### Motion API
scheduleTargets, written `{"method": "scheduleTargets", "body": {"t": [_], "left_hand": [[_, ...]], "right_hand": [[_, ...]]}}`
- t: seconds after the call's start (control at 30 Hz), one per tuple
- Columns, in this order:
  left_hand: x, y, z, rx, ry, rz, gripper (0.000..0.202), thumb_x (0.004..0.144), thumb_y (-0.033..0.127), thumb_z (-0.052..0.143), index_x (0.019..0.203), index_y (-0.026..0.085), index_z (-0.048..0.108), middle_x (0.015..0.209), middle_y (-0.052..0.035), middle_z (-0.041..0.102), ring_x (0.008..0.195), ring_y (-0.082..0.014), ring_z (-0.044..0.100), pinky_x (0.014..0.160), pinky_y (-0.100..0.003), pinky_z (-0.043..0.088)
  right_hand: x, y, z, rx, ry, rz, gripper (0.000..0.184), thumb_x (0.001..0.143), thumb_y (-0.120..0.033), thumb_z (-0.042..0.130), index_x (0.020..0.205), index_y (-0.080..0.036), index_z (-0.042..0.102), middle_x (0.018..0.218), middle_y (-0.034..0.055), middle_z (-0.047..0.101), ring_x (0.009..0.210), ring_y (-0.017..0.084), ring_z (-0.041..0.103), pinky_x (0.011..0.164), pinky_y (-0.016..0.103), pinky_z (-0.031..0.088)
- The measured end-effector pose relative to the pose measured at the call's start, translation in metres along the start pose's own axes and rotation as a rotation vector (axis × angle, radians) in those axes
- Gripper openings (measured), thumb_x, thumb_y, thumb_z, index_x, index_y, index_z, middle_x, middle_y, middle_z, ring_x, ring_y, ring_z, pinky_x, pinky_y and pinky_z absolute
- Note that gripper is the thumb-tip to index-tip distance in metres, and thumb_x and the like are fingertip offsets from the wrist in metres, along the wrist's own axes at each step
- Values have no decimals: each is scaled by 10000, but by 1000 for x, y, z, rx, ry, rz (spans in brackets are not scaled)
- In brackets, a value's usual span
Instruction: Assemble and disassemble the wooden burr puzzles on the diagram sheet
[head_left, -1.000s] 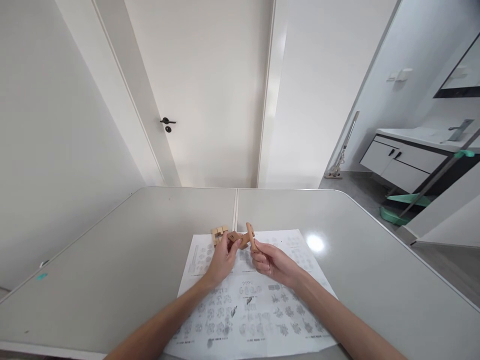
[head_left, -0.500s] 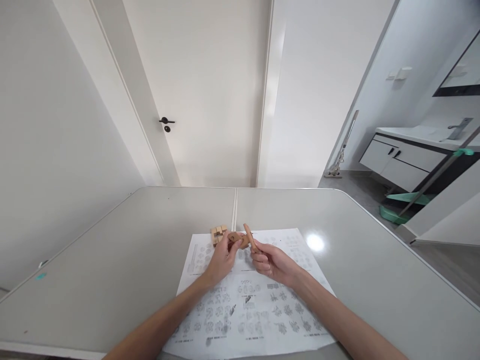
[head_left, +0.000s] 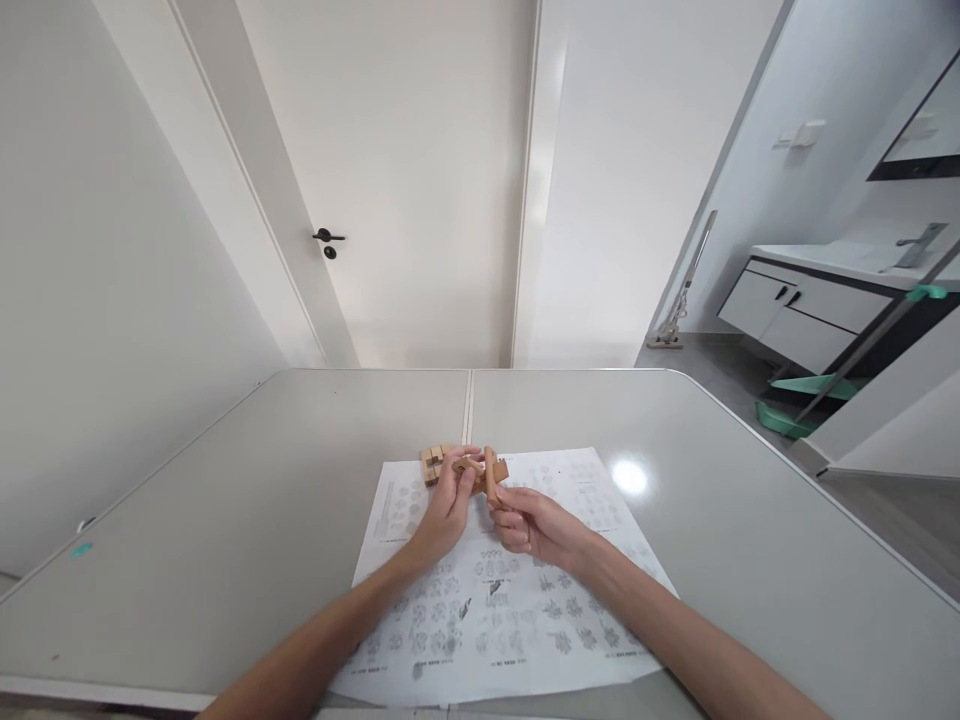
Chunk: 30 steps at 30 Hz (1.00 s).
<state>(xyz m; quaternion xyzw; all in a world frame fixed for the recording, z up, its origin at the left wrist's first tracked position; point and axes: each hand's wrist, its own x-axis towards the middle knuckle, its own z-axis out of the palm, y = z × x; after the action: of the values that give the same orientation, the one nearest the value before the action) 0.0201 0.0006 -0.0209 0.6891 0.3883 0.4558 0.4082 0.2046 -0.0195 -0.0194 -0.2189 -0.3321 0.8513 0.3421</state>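
Note:
My left hand [head_left: 450,498] is closed around some brown wooden puzzle pieces [head_left: 501,470], fingers curled over their left side. In my right hand [head_left: 532,520] a long wooden puzzle piece [head_left: 491,476] is pinched near its lower end, standing almost upright. It crosses in front of the pieces in my left hand and seems to touch them; whether they interlock I cannot tell. Just left of my left fingers sits a lighter wooden block puzzle [head_left: 433,462]. Beneath both hands lies a large white sheet [head_left: 480,610] printed with small diagrams.
The grey table [head_left: 247,520] has a seam down its middle and a bright light reflection at right. Behind it stands a white door [head_left: 405,180]. To the far right are a mop [head_left: 686,285], a sink cabinet [head_left: 802,300] and a green dustpan [head_left: 784,418].
The long piece has turned from slanted to nearly upright and shifted slightly left against the other pieces. My left-hand pieces have tilted, and more of them now shows on the right.

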Motion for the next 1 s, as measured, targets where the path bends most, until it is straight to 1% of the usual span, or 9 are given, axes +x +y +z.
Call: {"method": "scheduleTargets", "body": {"t": [0.17, 0.27, 0.37, 0.5, 0.6, 0.7, 0.8, 0.93, 1.0], "left_hand": [[3, 1, 0, 32, 25, 46, 335, 1054, 485, 361, 1192, 244, 550, 1316, -98, 551, 1255, -240, 516, 1127, -422, 371], [3, 2, 1, 54, 15, 74, 325, 1053, 476, 370, 1145, 246, 580, 1373, -94, 521, 1327, -241, 468, 1152, -410, 348], [3, 5, 1, 29, -11, 47, 328, 1056, 468, 371, 1219, 264, 571, 1445, -80, 497, 1410, -237, 396, 1185, -404, 311], [1, 8, 2, -72, -102, 1, 342, 1047, 484, 399, 1270, 270, 546, 1409, -86, 542, 1334, -231, 484, 1147, -396, 373], [1, 8, 2, -125, -131, 12, 391, 1038, 516, 412, 1309, 261, 530, 1389, -96, 551, 1318, -239, 491, 1140, -400, 380], [2, 6, 0, -228, -170, -76, 506, 1041, 586, 306, 1346, 257, 540, 1389, -102, 568, 1281, -267, 530, 1111, -433, 406], [5, 2, -1, -367, -156, -201, 600, 1030, 633, 233, 1359, 262, 572, 1409, -101, 581, 1272, -299, 553, 1090, -467, 419], [10, 1, -5, -503, -153, -223, 566, 1023, 615, 342, 1464, 284, 470, 1402, -89, 605, 1328, -310, 520, 1119, -493, 374], [12, 2, -8, -517, -181, -221, 573, 1014, 611, 390, 1460, 261, 476, 1345, -104, 648, 1309, -319, 540, 1123, -509, 357]], "right_hand": [[0, 1, 2, -7, 30, 4, 351, 911, -455, 702, 804, -167, 532, 616, -88, 273, 503, 67, 225, 477, 217, 185], [1, 2, 4, -4, 23, 15, 349, 911, -446, 708, 793, -175, 521, 615, -87, 280, 501, 67, 225, 477, 215, 186], [2, 4, 4, -10, 19, 13, 364, 908, -461, 709, 789, -180, 511, 611, -91, 268, 496, 67, 234, 477, 218, 191], [2, 9, 3, -48, 5, 21, 385, 907, -496, 701, 795, -182, 508, 612, -93, 270, 493, 67, 257, 480, 226, 201], [2, 11, 3, -62, -15, 23, 378, 914, -508, 692, 837, -169, 545, 617, -92, 273, 496, 66, 255, 488, 230, 205], [2, 10, 2, -57, -32, 28, 376, 911, -502, 701, 848, -158, 564, 622, -89, 281, 502, 64, 246, 490, 232, 182], [1, 9, 2, -64, -30, 14, 374, 913, -500, 701, 849, -155, 572, 619, -88, 287, 503, 64, 232, 496, 236, 161], [-1, 7, 4, -110, -20, -22, 376, 920, -513, 687, 850, -164, 567, 629, -82, 296, 510, 67, 235, 510, 246, 153], [-2, 6, 5, -138, -24, -43, 381, 923, -523, 678, 843, -170, 558, 632, -83, 289, 511, 69, 234, 514, 252, 153]]}}
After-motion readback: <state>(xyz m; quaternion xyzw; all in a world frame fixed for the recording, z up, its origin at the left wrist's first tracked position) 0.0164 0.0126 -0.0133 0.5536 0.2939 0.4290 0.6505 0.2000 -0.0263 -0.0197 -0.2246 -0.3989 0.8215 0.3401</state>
